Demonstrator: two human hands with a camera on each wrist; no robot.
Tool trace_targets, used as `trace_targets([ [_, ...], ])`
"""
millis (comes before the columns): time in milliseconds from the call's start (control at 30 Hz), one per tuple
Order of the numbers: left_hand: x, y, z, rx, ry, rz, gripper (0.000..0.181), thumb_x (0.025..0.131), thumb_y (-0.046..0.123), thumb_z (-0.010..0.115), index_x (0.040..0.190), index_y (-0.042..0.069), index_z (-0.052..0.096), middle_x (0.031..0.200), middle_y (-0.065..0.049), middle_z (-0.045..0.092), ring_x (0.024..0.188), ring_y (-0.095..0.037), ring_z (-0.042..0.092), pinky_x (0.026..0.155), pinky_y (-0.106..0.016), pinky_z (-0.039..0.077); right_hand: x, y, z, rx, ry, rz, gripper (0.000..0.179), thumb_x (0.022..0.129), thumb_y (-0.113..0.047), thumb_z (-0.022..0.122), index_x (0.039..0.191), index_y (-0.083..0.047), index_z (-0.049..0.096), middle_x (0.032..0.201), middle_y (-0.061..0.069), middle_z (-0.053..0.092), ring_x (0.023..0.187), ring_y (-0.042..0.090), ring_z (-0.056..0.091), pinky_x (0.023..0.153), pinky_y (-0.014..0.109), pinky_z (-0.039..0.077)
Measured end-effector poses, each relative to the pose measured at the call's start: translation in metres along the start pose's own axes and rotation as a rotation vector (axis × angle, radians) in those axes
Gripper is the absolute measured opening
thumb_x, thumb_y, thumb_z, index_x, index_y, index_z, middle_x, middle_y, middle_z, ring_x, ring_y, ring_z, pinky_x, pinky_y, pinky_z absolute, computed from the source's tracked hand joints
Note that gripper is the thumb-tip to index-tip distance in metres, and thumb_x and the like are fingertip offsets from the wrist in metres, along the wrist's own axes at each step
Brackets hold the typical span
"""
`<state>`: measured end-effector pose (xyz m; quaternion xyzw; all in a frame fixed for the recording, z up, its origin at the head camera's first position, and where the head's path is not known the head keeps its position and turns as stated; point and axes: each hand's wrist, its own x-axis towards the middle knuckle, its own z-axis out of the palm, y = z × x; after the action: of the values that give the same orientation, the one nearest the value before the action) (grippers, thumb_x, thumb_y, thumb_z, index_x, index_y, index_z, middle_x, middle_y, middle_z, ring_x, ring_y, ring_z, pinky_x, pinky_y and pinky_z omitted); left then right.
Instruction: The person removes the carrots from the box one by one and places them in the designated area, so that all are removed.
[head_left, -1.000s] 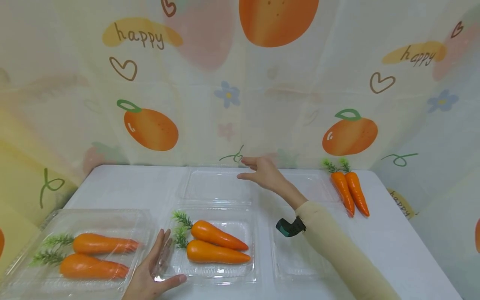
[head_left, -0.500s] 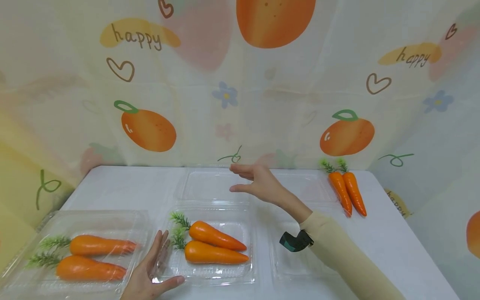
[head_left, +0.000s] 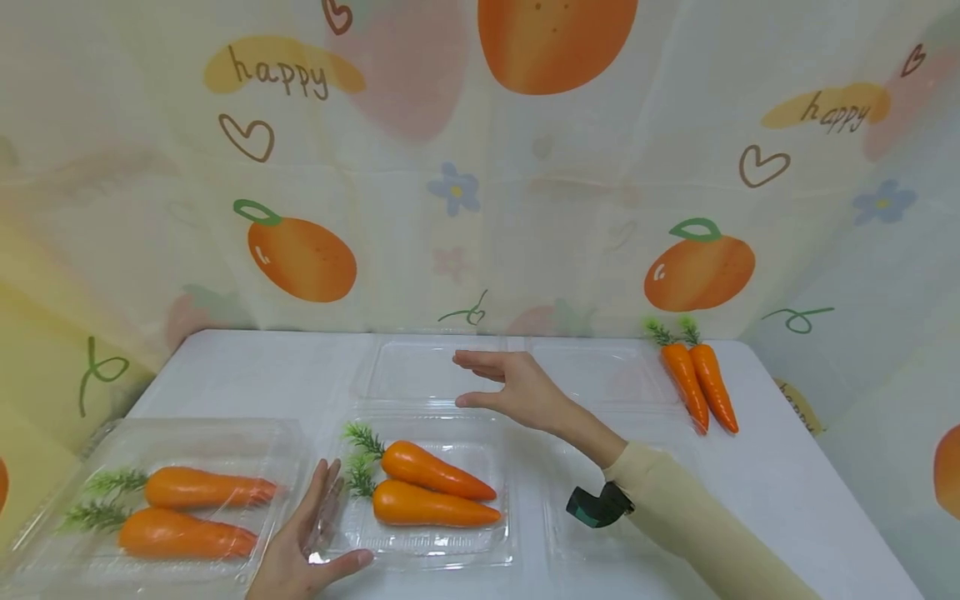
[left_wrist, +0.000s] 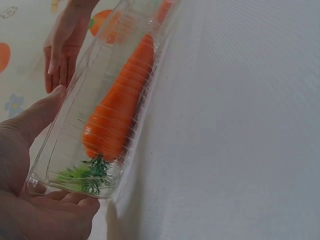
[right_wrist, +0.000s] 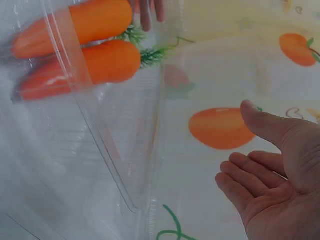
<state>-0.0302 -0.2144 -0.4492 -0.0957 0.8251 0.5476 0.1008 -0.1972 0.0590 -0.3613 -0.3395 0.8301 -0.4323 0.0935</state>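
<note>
**Three pairs of orange carrots (head_left: 437,504) at a white table (head_left: 240,375)**

The largest element is the fabric backdrop (head_left: 555,208), printed with oranges, hearts, flowers and the word "happy". Below it, the table bears a row of hinged transparent plastic clamshells. The left clamshell (head_left: 210,442) has its lid down over one pair of carrots (head_left: 187,533). The middle clamshell (head_left: 442,546) stands with its lid (head_left: 412,371) folded back toward the backdrop; in its base lies a second pair, side by side, tips to the right. The right clamshell (head_left: 588,537), also folded back, is partly hidden by the cream sleeve (head_left: 697,525).

The right hand (head_left: 517,387) is held over the right part of the middle lid, fingers extended together, thumb well apart, grasping nothing; the right-wrist view shows it clear of the plastic. The left hand (head_left: 296,546) touches the middle clamshell at its near left corner, fingers along the left wall and thumb spread along the front; how firmly it presses cannot be told.

The third pair of carrots (head_left: 715,387) lies just beside the right lid (head_left: 600,367), tips forward. Smaller are the dark wrist device (head_left: 600,504) beside the sleeve's cuff and the green leaf tufts (head_left: 362,475) on the carrots.
</note>
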Motion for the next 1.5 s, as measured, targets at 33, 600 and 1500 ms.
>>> trace_targets([
  [33, 0.000, 0.000, 0.000, 0.000, 0.003, 0.007, 0.126, 0.072, 0.025, 0.088, 0.158, 0.015, -0.004, 0.164, -0.009, 0.011, 0.147, -0.031, 0.017, 0.116, -0.041, 0.018, -0.001, 0.001, 0.002, 0.011, -0.005, 0.000, 0.062, 0.085, -0.022, 0.078, 0.139, -0.004, 0.054, 0.139, 0.010, 0.057, 0.125, 0.026, 0.056, 0.100, 0.032, 0.048],
  [600, 0.001, 0.003, 0.001, 0.007, -0.016, -0.049, 0.129, 0.072, 0.031, 0.087, 0.157, 0.017, -0.008, 0.164, -0.010, 0.007, 0.149, -0.035, 0.011, 0.116, -0.060, 0.012, -0.005, 0.007, 0.041, 0.081, -0.146, 0.032, 0.062, 0.083, -0.022, 0.079, 0.137, -0.002, 0.056, 0.137, 0.012, 0.058, 0.126, 0.034, 0.055, 0.103, 0.045, 0.046],
  [1500, -0.002, 0.003, 0.002, -0.030, 0.008, -0.009, 0.125, 0.073, 0.027, 0.087, 0.158, 0.016, -0.003, 0.164, -0.008, 0.009, 0.148, -0.033, 0.013, 0.120, -0.049, 0.013, 0.003, -0.003, 0.067, -0.139, -0.322, 0.116, 0.055, 0.086, -0.018, 0.076, 0.136, -0.004, 0.058, 0.136, 0.004, 0.060, 0.121, 0.023, 0.059, 0.100, 0.029, 0.049],
])
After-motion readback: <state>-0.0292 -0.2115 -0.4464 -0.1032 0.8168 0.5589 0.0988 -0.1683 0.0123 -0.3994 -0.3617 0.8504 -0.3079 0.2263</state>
